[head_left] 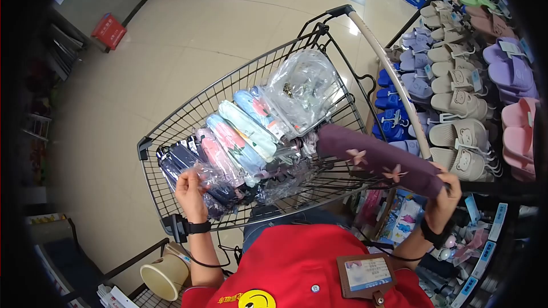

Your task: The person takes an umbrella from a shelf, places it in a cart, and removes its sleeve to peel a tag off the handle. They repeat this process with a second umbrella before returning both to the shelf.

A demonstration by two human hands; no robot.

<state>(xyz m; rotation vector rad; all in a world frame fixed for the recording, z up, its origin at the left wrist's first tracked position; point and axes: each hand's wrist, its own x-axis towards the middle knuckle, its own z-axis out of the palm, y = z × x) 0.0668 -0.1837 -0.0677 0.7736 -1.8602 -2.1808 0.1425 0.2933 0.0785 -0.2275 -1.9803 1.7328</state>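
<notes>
**Print in view: nothing securely legible**

Shelf-edge price tags (pixel 498 221), right: digits present, turned sideways, values uncertain. Red top (pixel 308 254): yellow lettering (pixel 230 298) beside a smiley badge (pixel 258 299), inverted, not made out. ID card (pixel 368 274) on the chest: lines of print, too small. Red box (pixel 108 31), far left: white characters, blurred.

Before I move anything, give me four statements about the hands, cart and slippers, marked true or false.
1. The black wire shopping cart holds several patterned, rolled bundles. True.
2. The right hand grips the long, dark purple, flower-printed bundle. True.
3. The left hand grasps the cart's handle. False: its fingers pinch thin clear plastic.
4. The cream-coloured slippers lie inside the cart. False: they are on the display outside it.
</notes>
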